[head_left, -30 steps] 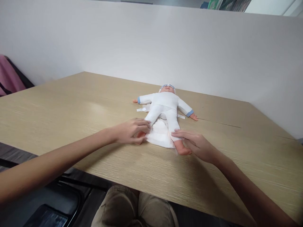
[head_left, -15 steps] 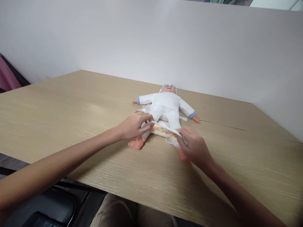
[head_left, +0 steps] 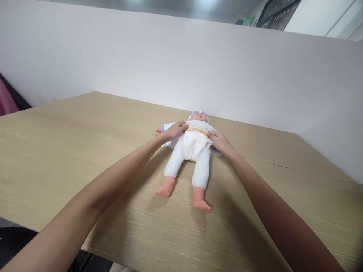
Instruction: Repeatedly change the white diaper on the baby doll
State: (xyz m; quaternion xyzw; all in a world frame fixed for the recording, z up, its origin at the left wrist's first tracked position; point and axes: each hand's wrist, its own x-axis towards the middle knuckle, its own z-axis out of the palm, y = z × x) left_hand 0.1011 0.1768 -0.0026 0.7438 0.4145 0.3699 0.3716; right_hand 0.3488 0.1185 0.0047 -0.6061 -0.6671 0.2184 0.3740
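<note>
A baby doll (head_left: 175, 160) in a white suit with blue cuffs lies on its back, head away from me and bare feet toward me. The front of a white diaper (head_left: 195, 145) with an orange patterned band covers its belly and crotch. At the band's left end, my left hand (head_left: 176, 130) is closed on the diaper's edge. My right hand (head_left: 220, 142) pinches the opposite end. White side flaps stick out from under the doll at both hips.
The doll lies on a wide wooden table (head_left: 113, 121) with a thin seam across it. Behind stands a white partition (head_left: 170, 60). Something pink (head_left: 8, 99) shows at the far left edge.
Both hands have carried the diaper's front from between the doll's legs up onto its belly. The legs and feet now show fully. My view has tilted up slightly.
</note>
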